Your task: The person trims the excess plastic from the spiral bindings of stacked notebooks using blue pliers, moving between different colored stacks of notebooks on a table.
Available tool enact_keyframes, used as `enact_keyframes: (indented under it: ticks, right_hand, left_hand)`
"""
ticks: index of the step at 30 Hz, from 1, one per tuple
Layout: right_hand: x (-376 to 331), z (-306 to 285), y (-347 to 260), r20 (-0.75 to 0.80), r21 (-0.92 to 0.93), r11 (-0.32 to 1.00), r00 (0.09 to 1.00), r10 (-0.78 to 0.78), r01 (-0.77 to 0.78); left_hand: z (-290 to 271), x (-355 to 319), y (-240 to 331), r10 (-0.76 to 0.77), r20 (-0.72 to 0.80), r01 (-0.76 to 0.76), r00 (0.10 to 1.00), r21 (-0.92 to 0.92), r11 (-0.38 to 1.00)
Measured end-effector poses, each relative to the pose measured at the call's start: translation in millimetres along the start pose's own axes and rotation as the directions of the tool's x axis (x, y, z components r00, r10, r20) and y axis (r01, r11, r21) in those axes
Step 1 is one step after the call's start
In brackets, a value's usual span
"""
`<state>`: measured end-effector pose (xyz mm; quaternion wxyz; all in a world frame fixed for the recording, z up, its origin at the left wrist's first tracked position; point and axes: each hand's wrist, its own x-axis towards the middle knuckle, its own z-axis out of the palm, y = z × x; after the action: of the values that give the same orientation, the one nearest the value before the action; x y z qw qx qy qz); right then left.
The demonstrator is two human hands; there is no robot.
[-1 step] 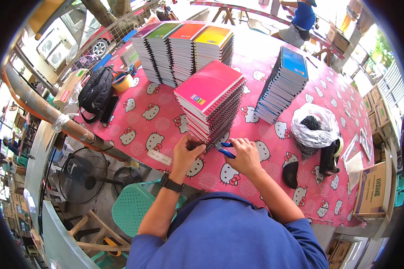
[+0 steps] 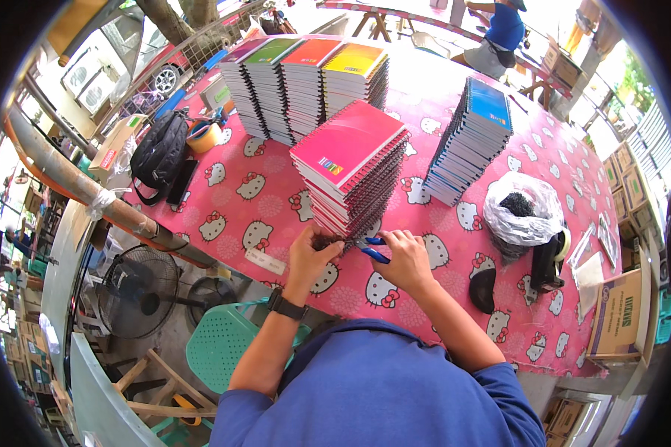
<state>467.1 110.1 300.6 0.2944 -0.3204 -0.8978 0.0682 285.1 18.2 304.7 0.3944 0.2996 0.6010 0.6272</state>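
Observation:
In front of me stands a tall stack of red-covered spiral notebooks, their dark coils facing right. My left hand, with a watch on the wrist, is closed on the near lower corner of a spiral notebook at the stack's foot; my fingers partly hide it. My right hand grips blue-handled pliers, their jaws at the coil end beside my left thumb. The exact contact of the jaws is too small to make out.
Stacks of purple, green, orange and yellow notebooks stand behind; blue notebooks lean at right. Around the pink tablecloth are a black bag, a plastic bag of black bits, a tape dispenser and a cardboard box.

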Motion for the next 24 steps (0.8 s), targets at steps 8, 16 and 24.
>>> enact_keyframes:
  ticks: [8, 16, 24]
  right_hand:
    - [2, -10, -3, 0.462, 0.135, 0.907, 0.835, 0.298, -0.398]
    - [-2, 7, 0, 0.058, 0.023, 0.998, 0.997, 0.05, -0.052]
    - [-5, 3, 5, 0.353, 0.096, 0.953, 0.905, 0.237, -0.287]
  left_hand:
    - [-8, 6, -4, -0.126, 0.002, 0.126, 0.992, -0.051, 0.991]
    - [-6, 7, -25, -0.104, 0.059, 0.104, 0.993, 0.004, 0.995]
    - [-9, 9, -26, -0.015, 0.022, 0.011, 1.0, 0.174, 0.985]
